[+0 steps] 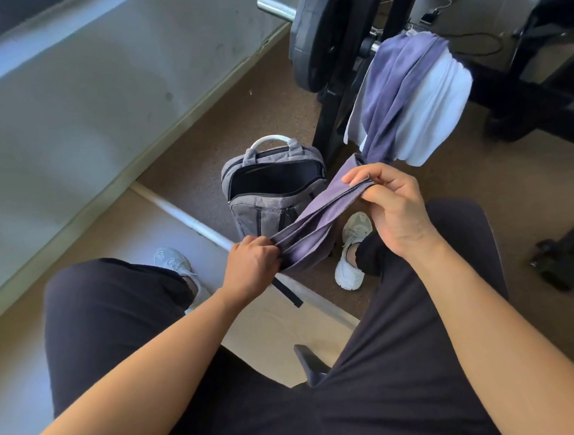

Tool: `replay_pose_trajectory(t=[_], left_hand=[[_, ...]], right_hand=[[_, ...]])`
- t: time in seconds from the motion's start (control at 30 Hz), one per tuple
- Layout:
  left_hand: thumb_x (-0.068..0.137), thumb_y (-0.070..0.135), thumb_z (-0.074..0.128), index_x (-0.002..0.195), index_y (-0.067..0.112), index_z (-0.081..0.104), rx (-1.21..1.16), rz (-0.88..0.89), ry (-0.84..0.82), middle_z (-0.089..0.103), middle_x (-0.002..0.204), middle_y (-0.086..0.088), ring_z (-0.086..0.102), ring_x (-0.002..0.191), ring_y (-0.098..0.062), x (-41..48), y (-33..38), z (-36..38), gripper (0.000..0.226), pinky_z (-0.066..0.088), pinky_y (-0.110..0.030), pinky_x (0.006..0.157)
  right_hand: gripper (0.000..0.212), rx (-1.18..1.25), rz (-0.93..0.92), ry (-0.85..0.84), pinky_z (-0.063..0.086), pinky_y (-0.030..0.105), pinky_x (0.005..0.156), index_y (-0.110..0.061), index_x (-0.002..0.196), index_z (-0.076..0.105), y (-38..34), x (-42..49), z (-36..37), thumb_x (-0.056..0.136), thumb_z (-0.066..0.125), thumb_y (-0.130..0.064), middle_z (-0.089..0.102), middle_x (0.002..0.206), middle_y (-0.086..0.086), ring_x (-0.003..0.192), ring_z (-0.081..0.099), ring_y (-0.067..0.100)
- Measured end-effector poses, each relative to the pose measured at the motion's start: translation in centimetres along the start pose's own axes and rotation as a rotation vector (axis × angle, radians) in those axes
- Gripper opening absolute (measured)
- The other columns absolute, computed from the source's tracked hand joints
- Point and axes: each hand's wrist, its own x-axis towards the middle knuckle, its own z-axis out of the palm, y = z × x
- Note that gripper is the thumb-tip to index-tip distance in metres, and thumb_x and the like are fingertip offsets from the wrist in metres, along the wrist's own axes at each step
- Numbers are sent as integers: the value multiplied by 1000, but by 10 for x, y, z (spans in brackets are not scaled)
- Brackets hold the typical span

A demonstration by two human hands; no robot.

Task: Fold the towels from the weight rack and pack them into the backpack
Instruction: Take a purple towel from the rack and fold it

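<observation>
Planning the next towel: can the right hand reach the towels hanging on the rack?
Likely not yet: the right hand pinches the purple towel with the left hand. Otherwise the hanging towels are close, nothing between.

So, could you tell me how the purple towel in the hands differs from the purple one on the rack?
The held towel is stretched into a narrow band between the left hand and right hand; the rack towel hangs loose, untouched. The held towel crosses in front of the open backpack; the rack towel lies draped over a white towel. Both are purple, and neither is in the backpack.
</observation>
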Motion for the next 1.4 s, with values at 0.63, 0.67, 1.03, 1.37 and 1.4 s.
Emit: replay_pose_trajectory(t=[0.63, 0.67, 1.03, 1.37, 1.4], left_hand=[[70, 22, 66, 93, 37, 77, -163, -495, -270, 74, 82, 17, 67, 91, -19, 21, -75, -124, 30, 57, -36, 80], [66, 22, 65, 88, 34, 79, -289, -503, -274, 75, 79, 13, 69, 87, -19, 23, -81, -127, 28, 57, -36, 79], [61, 12, 63, 68, 17, 75, -686, -540, -282, 65, 67, -3, 51, 63, -17, 10, -80, -94, 14, 42, -27, 64], [52, 14, 57, 75, 4, 74, -1725, -572, -363, 70, 78, -10, 67, 72, -25, 12, -62, -113, 30, 53, -31, 73], [48, 17, 59, 74, 4, 72, -1789, -634, -349, 68, 78, -10, 66, 72, -26, 11, -61, -116, 32, 51, -33, 75]], right_hand=[[11, -901, 62, 119, 43, 33, 69, -13, 94, 52, 29, 42, -6, 102, 54, -21, 62, 84, 9, 79, 58, 23], [11, -888, 54, 124, 45, 36, 71, -13, 95, 51, 29, 44, -4, 103, 51, -21, 61, 86, 9, 81, 58, 24], [7, -457, 131, -36, 53, 21, 76, -12, 99, 62, 13, 42, 0, 100, 58, -7, 69, 85, -3, 81, 65, 5], [17, -512, 365, 177, 47, 33, 73, -16, 83, 60, 37, 51, -13, 99, 61, -20, 61, 81, 3, 81, 56, 16], [16, -535, 384, 172, 48, 33, 74, -16, 84, 61, 40, 51, -11, 99, 61, -21, 63, 84, 4, 83, 57, 17]])
